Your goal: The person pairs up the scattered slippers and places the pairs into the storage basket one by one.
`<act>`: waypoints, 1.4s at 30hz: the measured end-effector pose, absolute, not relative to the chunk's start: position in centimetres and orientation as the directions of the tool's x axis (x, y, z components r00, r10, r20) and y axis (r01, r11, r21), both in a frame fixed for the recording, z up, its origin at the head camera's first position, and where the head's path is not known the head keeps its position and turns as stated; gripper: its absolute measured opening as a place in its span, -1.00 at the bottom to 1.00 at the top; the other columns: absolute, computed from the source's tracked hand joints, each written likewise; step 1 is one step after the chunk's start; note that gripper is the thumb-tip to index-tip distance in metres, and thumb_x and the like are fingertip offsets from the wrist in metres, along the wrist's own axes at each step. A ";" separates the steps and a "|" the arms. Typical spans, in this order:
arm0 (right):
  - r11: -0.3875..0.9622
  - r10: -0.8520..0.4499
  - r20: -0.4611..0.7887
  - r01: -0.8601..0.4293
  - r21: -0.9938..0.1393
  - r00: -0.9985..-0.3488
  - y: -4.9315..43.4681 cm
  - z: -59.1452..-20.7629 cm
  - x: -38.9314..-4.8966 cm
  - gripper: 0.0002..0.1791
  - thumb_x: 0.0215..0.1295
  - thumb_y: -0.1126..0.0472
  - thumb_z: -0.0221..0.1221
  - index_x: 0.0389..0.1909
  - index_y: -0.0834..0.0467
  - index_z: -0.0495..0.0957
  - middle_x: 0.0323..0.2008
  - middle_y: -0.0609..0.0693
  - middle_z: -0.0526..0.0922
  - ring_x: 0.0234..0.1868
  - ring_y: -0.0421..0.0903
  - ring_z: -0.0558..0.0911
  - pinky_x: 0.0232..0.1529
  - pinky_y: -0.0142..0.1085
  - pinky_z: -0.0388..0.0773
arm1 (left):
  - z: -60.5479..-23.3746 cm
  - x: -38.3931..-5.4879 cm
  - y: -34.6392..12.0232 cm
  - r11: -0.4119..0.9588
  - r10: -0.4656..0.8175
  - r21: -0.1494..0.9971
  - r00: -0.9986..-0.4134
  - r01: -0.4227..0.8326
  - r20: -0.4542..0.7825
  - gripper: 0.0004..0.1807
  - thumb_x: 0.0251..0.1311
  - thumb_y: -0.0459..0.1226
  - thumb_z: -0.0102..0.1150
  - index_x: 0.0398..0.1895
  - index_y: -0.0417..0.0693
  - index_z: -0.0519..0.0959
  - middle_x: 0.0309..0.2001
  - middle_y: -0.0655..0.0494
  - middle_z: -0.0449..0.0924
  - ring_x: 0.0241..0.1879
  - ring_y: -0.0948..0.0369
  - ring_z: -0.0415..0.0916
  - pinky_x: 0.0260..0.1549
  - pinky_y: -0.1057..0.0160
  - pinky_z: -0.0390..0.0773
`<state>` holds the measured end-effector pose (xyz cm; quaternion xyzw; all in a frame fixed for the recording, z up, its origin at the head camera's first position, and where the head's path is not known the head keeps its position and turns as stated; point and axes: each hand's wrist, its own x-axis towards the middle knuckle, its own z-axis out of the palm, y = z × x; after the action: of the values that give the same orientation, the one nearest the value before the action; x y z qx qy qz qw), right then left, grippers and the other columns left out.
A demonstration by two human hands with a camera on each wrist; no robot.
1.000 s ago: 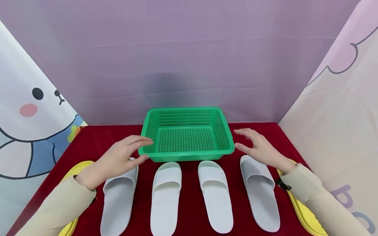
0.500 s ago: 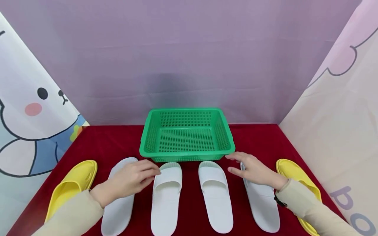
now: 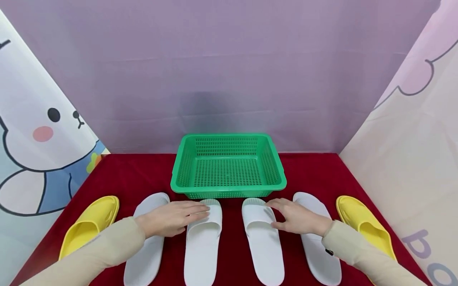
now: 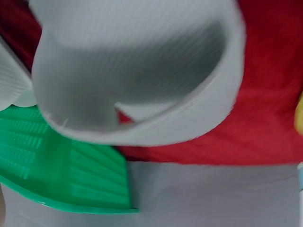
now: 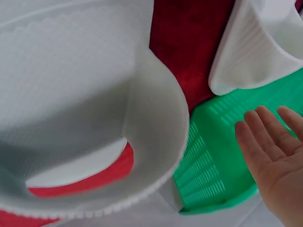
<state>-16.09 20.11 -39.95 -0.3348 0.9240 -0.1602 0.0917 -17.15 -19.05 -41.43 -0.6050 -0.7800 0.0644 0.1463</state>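
Observation:
In the head view my left hand point(image 3: 175, 217) reaches across the left grey slipper point(image 3: 143, 264), its fingertips over the strap edge of the left white slipper point(image 3: 200, 254). My right hand point(image 3: 295, 216) extends over the right grey slipper point(image 3: 323, 260), thumb and fingers spread apart at the outer side of the right white slipper's point(image 3: 266, 254) strap. Both hands hold nothing. In the right wrist view, straight fingers show at the right hand point(image 5: 279, 163) beside a white slipper point(image 5: 248, 61). A grey slipper point(image 4: 194, 120) fills much of the left wrist view.
Behind the slippers stands a green plastic basket point(image 3: 229, 188) with nothing in it. Yellow slippers lie at the outer left point(image 3: 100, 212) and outer right point(image 3: 352, 210). Everything is on a red cloth point(image 3: 139, 171), with a purple curtain point(image 3: 229, 71) behind and printed panels at both sides.
Both hands have moved inward and toward the middle white slippers, from beside the basket's ends to the straps. The slippers and basket stay where they were.

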 end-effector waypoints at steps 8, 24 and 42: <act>0.710 -0.652 -0.127 -0.543 -0.448 -0.747 19.0 -41.1 -17.1 -0.26 0.06 0.10 0.29 0.27 0.21 0.26 0.24 0.09 0.33 0.27 0.06 0.31 0.19 -0.02 0.34 | -40.8 -19.1 -15.8 0.083 0.978 -0.414 -0.154 0.907 -0.142 -0.16 -0.01 -0.23 0.27 0.38 -0.04 0.13 0.39 0.12 0.10 0.38 0.18 0.06 0.31 0.26 0.15; 0.641 -0.697 -0.224 -0.452 -0.620 -0.681 18.1 -42.6 -19.7 -0.23 0.02 0.10 0.32 0.25 0.28 0.28 0.24 0.11 0.36 0.26 0.04 0.33 0.22 -0.05 0.31 | -41.3 -20.6 -13.0 -0.136 0.897 -0.437 -0.076 0.889 -0.435 -0.03 -0.03 -0.01 0.21 0.43 0.07 -0.07 0.42 0.19 -0.01 0.41 0.23 -0.06 0.32 0.34 0.09; 0.631 -0.681 -0.240 -0.388 -0.672 -0.691 18.5 -43.2 -20.5 -0.25 -0.04 0.03 0.35 0.22 0.15 0.36 0.19 0.00 0.42 0.17 -0.09 0.40 0.14 -0.22 0.38 | -41.6 -21.7 -13.7 -0.115 0.942 -0.244 0.028 0.963 -0.333 0.01 -0.21 0.01 0.34 0.36 0.00 0.08 0.31 0.13 0.19 0.33 0.18 0.12 0.28 0.31 0.20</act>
<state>-20.46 18.51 -43.18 -0.3076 0.8693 -0.3000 0.2443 -21.73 -13.69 -41.65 -0.7165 -0.6649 0.2099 -0.0246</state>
